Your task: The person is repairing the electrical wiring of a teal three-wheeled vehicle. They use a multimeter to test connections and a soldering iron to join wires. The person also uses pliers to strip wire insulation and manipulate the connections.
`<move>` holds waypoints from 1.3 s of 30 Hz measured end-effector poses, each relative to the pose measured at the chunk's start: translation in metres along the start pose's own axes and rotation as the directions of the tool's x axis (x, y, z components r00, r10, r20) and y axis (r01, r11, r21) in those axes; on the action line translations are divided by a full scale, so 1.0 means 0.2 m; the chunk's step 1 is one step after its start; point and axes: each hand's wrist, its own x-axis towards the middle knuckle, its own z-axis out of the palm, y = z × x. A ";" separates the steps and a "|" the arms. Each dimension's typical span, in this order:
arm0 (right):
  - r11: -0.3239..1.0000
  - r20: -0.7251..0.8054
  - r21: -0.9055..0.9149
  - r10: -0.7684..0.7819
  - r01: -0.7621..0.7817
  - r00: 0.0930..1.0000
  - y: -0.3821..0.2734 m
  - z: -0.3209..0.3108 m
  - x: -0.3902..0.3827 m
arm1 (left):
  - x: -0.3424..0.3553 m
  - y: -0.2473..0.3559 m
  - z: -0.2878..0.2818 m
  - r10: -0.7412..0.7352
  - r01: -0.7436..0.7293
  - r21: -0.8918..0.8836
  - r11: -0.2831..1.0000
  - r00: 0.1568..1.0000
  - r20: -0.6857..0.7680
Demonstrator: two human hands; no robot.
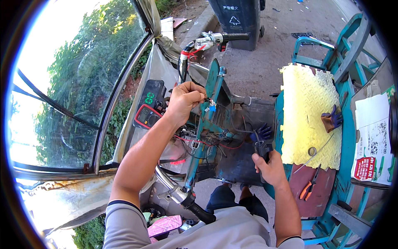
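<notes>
My left hand (186,101) is closed in a pinch on thin wires, beside a small white and blue connector (212,106) at the teal upright frame (204,128) of a vehicle. My right hand (269,166) grips a dark object (262,151), whose exact kind I cannot make out, low at the right of the frame. A dark blue glove (261,132) lies just behind it. Left of my left hand sit a red-rimmed meter (146,117) and a black display (152,93) with green digits. Loose red and black wires hang among the frame bars.
A windscreen (78,83) fills the left. Handlebars run above and below my left arm. On the right, a yellow mat (306,99) holds a glove (331,118) and tape roll (311,151), near orange-handled pliers (308,189) and cardboard (369,133). A black bin (236,20) stands at the top.
</notes>
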 end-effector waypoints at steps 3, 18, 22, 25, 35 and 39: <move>0.981 -0.006 -0.139 -0.136 0.134 0.991 0.08 0.00 -0.01 | 0.00 0.02 -0.02 0.005 -0.005 0.002 1.000 1.000 -0.004; 0.951 0.017 -0.241 -0.195 0.194 0.981 0.12 0.10 -0.49 | 0.05 -0.13 -0.09 0.058 -0.106 0.263 0.959 0.981 0.185; 0.961 -0.138 -0.239 -0.177 0.140 0.975 0.25 0.23 -0.68 | 0.06 -0.19 0.04 0.076 -0.166 0.348 0.923 0.963 0.258; 0.961 -0.226 -0.249 -0.182 0.124 0.957 0.25 0.31 -0.84 | 0.15 -0.21 0.01 0.048 -0.154 0.397 0.905 0.963 0.266; 0.977 -0.418 -0.179 -0.180 0.113 0.890 0.37 0.49 -0.99 | 0.33 -0.30 0.00 0.010 -0.148 0.472 0.869 0.959 0.282; 0.972 -0.438 -0.218 -0.180 0.090 0.881 0.40 0.52 -1.03 | 0.28 -0.30 0.01 0.011 -0.147 0.455 0.878 0.957 0.289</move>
